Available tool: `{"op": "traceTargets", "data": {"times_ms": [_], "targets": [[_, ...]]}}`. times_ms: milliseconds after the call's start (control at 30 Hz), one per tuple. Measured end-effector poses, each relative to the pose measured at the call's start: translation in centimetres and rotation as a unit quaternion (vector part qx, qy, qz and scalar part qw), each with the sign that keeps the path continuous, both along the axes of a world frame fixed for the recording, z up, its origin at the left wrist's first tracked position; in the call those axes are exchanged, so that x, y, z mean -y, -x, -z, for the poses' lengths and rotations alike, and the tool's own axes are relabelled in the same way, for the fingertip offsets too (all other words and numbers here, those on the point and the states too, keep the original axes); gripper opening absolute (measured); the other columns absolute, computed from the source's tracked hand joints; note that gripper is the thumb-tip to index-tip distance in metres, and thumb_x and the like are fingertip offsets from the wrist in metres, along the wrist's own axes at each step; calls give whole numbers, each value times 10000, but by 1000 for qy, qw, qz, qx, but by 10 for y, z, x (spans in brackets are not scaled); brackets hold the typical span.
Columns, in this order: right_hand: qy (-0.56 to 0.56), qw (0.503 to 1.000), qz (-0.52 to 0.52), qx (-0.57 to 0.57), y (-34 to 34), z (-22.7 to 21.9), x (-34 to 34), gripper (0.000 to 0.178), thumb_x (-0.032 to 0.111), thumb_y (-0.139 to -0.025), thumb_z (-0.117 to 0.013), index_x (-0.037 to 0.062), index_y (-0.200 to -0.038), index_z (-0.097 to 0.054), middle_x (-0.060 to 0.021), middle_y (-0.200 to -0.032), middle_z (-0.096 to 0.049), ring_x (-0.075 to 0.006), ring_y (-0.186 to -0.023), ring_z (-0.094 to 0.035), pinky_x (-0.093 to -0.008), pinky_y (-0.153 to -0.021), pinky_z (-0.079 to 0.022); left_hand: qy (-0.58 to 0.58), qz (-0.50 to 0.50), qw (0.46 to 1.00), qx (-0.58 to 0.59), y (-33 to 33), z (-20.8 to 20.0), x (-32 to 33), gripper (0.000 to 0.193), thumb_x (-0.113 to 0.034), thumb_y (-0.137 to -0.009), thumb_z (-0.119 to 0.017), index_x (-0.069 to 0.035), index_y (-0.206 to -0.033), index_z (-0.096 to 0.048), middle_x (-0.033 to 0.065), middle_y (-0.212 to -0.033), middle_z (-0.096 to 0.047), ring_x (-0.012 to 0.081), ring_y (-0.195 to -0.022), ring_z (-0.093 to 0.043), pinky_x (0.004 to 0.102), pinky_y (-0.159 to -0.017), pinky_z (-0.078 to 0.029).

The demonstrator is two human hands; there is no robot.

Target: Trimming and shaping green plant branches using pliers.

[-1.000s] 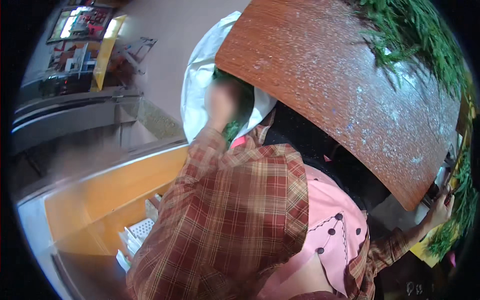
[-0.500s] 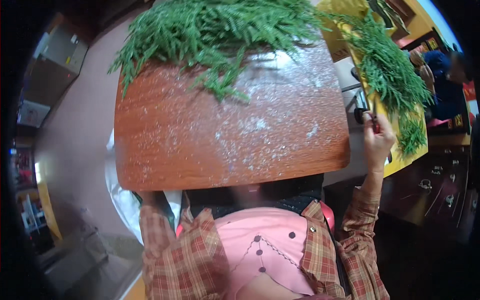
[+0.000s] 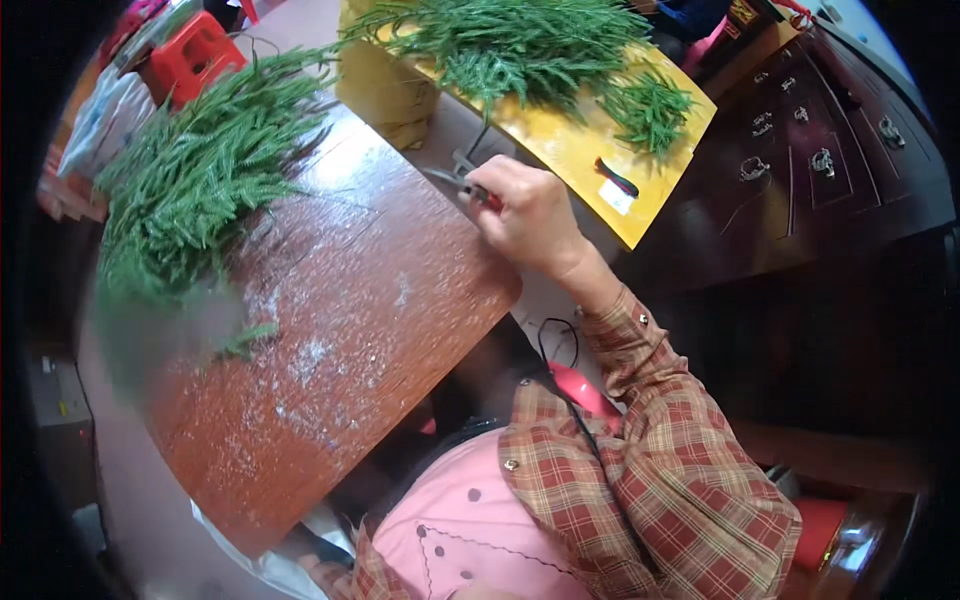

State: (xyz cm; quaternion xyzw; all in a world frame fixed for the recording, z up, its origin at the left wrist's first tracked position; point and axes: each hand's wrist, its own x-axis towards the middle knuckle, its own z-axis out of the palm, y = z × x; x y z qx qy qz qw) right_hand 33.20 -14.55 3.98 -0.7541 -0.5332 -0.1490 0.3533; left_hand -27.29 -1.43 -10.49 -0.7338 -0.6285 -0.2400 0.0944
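While my right fingers [image 3: 498, 177] grip a red-handled metal tool [image 3: 466, 184] pointing leftward and away, the green sprigs [image 3: 200, 190] lie left of them across the table [image 3: 370, 310], nearer them than my left hand [image 3: 326, 573], whose grip I cannot tell.

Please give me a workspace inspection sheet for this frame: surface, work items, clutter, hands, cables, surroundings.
Surface: brown tabletop, strewn with whitish specks.
Work items: green sprigs heaped along its left part; second sprig heap on the yellow table; red-handled metal tool in hand.
Clutter: red-and-black implement on the yellow table.
Hands: right hand closed on the metal tool, at the brown tabletop's right edge; left hand low beside the white sack, grip unclear.
Cables: thin black cord, looped near the plaid sleeve; ends unclear.
Surroundings: dark cabinet with metal handles; red stool.
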Motion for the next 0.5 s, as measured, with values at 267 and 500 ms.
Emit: {"op": "traceTargets", "data": {"times_ms": [267, 500], "targets": [[-1, 998, -68, 2, 17, -1, -19, 119, 95, -713, -658, 76, -805, -585, -84, -769, -571, -279, -740, -621, -383, -624, -511, -46, 8, 998, 49, -10, -21, 3, 247, -269, -894, -601, -85, -1048, -657, 119, -915, -664, 269, -809, -623, 392, -706, -523], [-2, 997, -65, 33, 14, -2, -10, 117, 102, -720, -664, 81, -808, -590, -76, -771, -573, -263, -736, -616, -372, -626, -507, -56, 18, 997, 51, -13, -35, 4, 232, -255, -894, -611, -69, -1025, -657, 118, -889, -657, 260, -779, -612, 383, -689, -517]]}}
